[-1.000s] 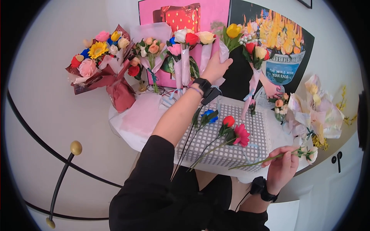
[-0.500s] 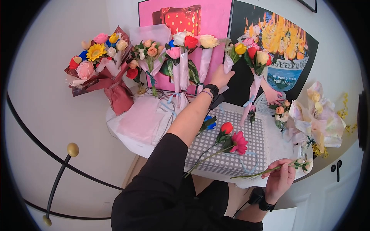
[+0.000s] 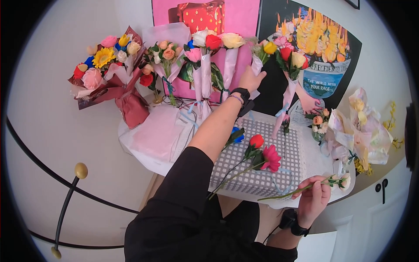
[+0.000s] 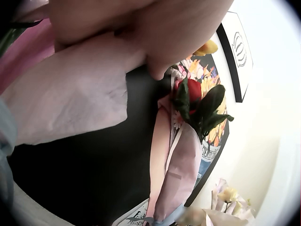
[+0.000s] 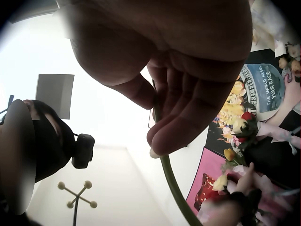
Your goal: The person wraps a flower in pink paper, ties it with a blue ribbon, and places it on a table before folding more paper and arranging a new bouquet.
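Note:
At the back of the table, my left hand (image 3: 251,81) grips a small bouquet in pale pink wrapping paper (image 3: 256,64), with a yellow tulip (image 3: 269,47) at its top. The left wrist view has this paper (image 4: 75,96) running out below the hand, in front of a black board. Over the front right table edge, my right hand (image 3: 315,196) pinches the green stem (image 3: 277,198) of a white rose (image 3: 345,181) between thumb and fingers. A blue flower (image 3: 238,135), a red rose (image 3: 256,140) and a magenta daisy (image 3: 271,158) lie between the hands on a checked cloth (image 3: 244,174).
Several slim wrapped bouquets (image 3: 231,67) stand left of the left hand, another wrapped rose bouquet (image 3: 286,98) right of it. A large dark red bouquet (image 3: 131,102) is far left, pale-wrapped flowers (image 3: 358,126) far right. Pink paper sheets (image 3: 159,133) lie on the table's left.
The left hand has shifted slightly right and down with the wrapped tulip bouquet, whose top now sits lower. The right hand still pinches the rose stem, a little further left.

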Action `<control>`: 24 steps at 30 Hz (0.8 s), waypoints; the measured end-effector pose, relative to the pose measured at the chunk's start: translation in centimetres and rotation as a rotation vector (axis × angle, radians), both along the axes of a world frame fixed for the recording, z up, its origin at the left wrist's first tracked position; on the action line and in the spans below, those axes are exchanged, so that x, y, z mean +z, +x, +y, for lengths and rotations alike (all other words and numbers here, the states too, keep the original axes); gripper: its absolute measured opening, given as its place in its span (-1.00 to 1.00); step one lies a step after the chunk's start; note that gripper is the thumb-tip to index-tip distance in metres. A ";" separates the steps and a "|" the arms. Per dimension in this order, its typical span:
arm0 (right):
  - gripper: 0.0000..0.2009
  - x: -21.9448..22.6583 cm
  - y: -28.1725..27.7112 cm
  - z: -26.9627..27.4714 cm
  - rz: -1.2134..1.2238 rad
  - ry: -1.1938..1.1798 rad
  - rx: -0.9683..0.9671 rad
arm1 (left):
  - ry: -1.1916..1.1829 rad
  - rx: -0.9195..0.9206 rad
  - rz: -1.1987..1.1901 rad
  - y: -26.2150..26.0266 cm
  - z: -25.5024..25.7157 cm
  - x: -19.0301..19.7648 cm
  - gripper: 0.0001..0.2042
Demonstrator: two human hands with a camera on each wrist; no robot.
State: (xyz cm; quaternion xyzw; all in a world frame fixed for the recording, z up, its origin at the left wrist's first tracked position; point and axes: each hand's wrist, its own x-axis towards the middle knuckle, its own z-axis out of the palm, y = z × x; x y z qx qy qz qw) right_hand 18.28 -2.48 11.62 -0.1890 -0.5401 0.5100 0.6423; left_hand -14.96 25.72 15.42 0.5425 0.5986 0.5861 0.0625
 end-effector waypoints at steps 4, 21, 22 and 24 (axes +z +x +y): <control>-0.79 0.1 -0.5 -0.1 -0.012 -0.004 0.005 | 0.015 0.078 0.097 0.9 -0.8 -0.6 -0.23; -0.79 -0.9 -2.3 -0.1 -0.078 -0.030 0.078 | 0.133 -0.312 0.152 2.9 -18.4 -2.9 -0.50; -0.79 -0.9 -2.6 0.0 -0.075 -0.022 0.112 | 0.036 -0.525 0.116 3.0 -20.8 -2.6 -0.58; -0.79 -1.1 -3.2 0.2 -0.074 -0.017 0.145 | -0.115 -0.683 0.150 3.6 -25.5 -2.2 -0.72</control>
